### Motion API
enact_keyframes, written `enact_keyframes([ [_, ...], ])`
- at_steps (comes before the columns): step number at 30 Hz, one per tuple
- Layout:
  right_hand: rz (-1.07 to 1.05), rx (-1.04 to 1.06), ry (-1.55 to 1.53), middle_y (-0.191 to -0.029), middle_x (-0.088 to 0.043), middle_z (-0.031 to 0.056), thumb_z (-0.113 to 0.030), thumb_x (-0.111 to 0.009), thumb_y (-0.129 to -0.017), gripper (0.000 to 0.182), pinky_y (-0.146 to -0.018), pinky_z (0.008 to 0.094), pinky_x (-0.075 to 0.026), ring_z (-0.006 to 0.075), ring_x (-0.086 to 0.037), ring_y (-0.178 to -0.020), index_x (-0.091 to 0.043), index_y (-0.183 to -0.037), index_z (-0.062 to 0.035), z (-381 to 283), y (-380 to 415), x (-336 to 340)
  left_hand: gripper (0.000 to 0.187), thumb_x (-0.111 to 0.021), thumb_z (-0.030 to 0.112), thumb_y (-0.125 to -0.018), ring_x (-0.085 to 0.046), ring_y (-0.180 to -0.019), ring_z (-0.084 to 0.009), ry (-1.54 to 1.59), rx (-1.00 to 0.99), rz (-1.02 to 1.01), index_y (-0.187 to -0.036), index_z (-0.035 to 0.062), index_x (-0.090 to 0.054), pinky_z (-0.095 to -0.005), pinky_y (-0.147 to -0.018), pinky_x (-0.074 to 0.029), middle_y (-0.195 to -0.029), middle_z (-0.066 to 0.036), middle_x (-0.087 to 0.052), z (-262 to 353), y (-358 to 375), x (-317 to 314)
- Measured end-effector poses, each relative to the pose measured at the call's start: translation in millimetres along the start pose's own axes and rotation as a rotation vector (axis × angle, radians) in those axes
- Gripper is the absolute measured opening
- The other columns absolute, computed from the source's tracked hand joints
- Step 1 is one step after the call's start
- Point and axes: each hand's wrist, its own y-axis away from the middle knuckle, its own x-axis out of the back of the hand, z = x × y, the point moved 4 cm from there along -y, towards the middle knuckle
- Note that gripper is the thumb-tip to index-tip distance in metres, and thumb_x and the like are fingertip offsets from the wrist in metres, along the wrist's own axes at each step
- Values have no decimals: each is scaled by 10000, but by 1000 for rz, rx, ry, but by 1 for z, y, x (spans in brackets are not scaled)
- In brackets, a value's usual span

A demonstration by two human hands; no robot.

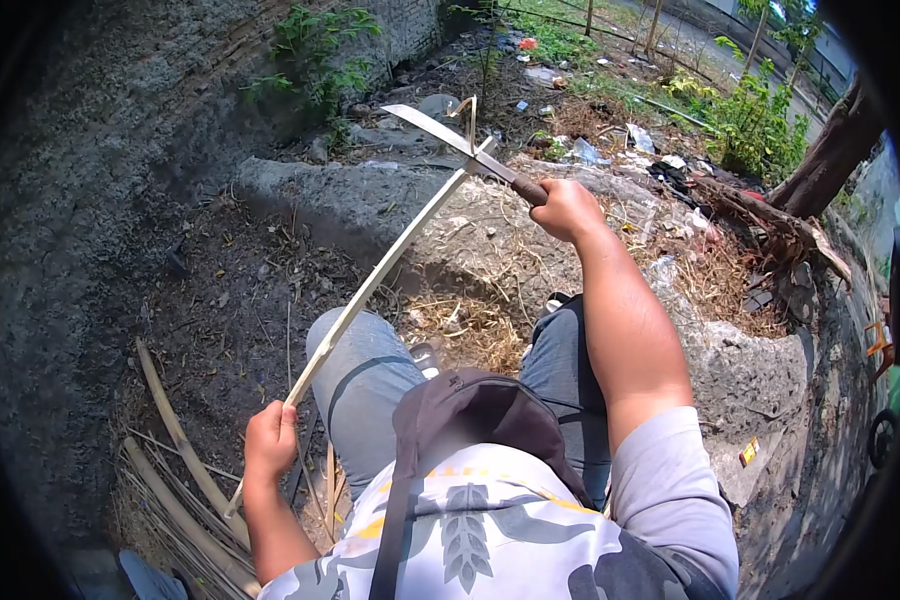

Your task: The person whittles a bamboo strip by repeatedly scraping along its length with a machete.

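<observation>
My left hand [270, 440] is closed around the lower end of a long pale bamboo strip [385, 262], which slants up and away past my left knee. My right hand [568, 210] grips the brown handle of a machete [425, 124], its blade pointing to the upper left. Near the strip's far end, the blade crosses it. A thin curled shaving [473, 120] rises above the blade at that crossing.
Curved bamboo pieces [185, 440] lie at my lower left beside a rough wall [100, 200]. Ahead is a stone ledge [300, 190] with dry shavings [460, 325] below. A tree trunk [830, 150] leans at right; a small yellow packet [749, 452] lies on stone.
</observation>
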Motion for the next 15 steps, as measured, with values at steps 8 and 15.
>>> enact_keyframes([
  [8, -79, 430, 186, -944, -754, 134, -239, -709, -779, 192, -879, 492, -563, 357, -724, -964, -739, -946, -148, -48, 25, -7, 363, -564, 268, -1075, -522, -570, -337, 6, -16, 8, -837, -4, -594, -430, -567, -424, -664, -201, -571, 12, -10, 0],
  [15, -59, 536, 227, -874, -743, 133, -216, -710, -762, 144, -826, 509, -562, 370, -715, -919, -715, -893, -156, -40, 16, -14, 378, -577, 277, -1067, -494, -546, -231, 10, 9, -35, -814, -3, -599, -403, -550, -413, -617, -160, -541, -4, -4, 18],
])
